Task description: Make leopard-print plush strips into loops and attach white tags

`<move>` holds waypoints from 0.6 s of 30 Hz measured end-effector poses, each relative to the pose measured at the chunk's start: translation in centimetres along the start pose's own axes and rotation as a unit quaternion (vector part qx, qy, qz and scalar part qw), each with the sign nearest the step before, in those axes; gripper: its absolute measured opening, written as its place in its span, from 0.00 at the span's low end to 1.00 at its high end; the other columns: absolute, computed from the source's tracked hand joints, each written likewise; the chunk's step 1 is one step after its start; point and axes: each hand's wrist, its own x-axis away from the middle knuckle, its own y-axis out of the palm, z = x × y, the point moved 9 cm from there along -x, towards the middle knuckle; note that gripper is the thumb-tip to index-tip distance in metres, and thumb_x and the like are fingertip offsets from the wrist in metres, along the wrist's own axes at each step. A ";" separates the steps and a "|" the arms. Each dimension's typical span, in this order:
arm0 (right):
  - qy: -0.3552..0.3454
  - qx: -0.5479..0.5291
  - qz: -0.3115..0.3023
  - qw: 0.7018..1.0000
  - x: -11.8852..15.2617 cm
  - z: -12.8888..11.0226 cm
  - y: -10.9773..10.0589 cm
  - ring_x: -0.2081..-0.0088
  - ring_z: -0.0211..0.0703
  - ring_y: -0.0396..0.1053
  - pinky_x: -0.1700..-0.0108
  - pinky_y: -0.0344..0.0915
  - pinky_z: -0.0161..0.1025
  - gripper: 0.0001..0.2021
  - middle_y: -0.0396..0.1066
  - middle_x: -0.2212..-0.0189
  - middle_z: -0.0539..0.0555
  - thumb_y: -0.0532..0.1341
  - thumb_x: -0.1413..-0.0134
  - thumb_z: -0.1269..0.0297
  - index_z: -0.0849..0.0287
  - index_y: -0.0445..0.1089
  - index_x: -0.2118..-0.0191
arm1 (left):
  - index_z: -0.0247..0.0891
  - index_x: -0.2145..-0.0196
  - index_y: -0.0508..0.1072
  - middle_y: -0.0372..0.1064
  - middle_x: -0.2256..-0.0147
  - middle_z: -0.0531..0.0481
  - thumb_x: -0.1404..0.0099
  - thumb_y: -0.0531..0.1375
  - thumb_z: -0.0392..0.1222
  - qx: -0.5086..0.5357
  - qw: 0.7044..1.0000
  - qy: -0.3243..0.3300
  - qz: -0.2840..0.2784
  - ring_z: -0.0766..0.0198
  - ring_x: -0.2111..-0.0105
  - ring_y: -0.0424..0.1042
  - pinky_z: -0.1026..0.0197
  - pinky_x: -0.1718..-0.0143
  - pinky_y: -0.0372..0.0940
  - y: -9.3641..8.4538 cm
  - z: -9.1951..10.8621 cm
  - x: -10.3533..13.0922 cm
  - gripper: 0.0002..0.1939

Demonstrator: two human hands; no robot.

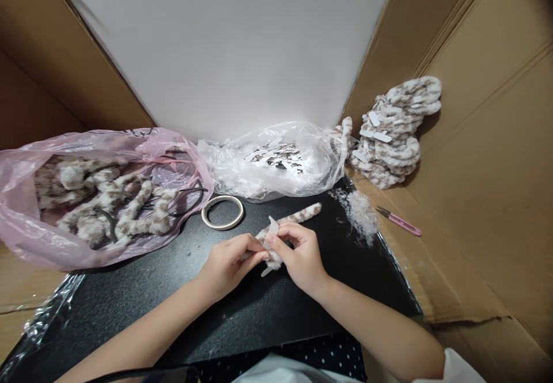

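Near the middle of the black tabletop, a brown-and-white fluffy strip lies slanting up to the right, its near end between my hands. A white paper-like piece rises from between my fingers, and another pale tip shows below them. My left hand is closed, thumb and fingers pinching at the strip's near end. My right hand pinches the white piece against the fluffy strip with thumb and fingers. The fingertips of both hands nearly meet.
A pink bag of fluffy pieces lies left, a clear bag of white pieces behind. A tape roll sits between. At right are loose fluff, pink snips and stacked fluffy bands against cardboard walls.
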 end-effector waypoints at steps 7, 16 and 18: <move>-0.003 -0.003 -0.001 1.000 0.1 0.1 0.0 0.72 0.39 0.63 0.66 0.61 0.37 0.10 0.66 0.78 0.50 0.64 0.48 0.65 0.59 0.70 0.78 | 0.38 0.69 0.66 0.69 0.78 0.55 0.39 0.61 0.37 0.068 0.993 -0.094 0.038 0.72 0.83 0.65 0.72 0.81 0.59 -0.3 -1.4 0.1 0.05; -0.037 0.083 0.004 0.996 0.1 -0.7 -0.2 0.73 0.39 0.65 0.70 0.61 0.36 0.08 0.70 0.76 0.52 0.64 0.48 0.67 0.59 0.74 0.77 | 0.34 0.76 0.71 0.71 0.80 0.51 0.46 0.67 0.47 0.240 0.921 -0.303 0.052 0.68 0.79 0.69 0.70 0.79 0.62 1.8 -4.3 1.0 0.13; -0.038 0.096 -0.001 0.995 0.1 -0.7 -0.2 0.73 0.40 0.66 0.70 0.62 0.36 0.07 0.72 0.75 0.53 0.64 0.49 0.67 0.59 0.75 0.76 | 0.33 0.77 0.72 0.71 0.80 0.50 0.50 0.69 0.50 0.271 0.895 -0.350 0.055 0.70 0.82 0.65 0.71 0.84 0.55 2.3 -5.0 1.4 0.17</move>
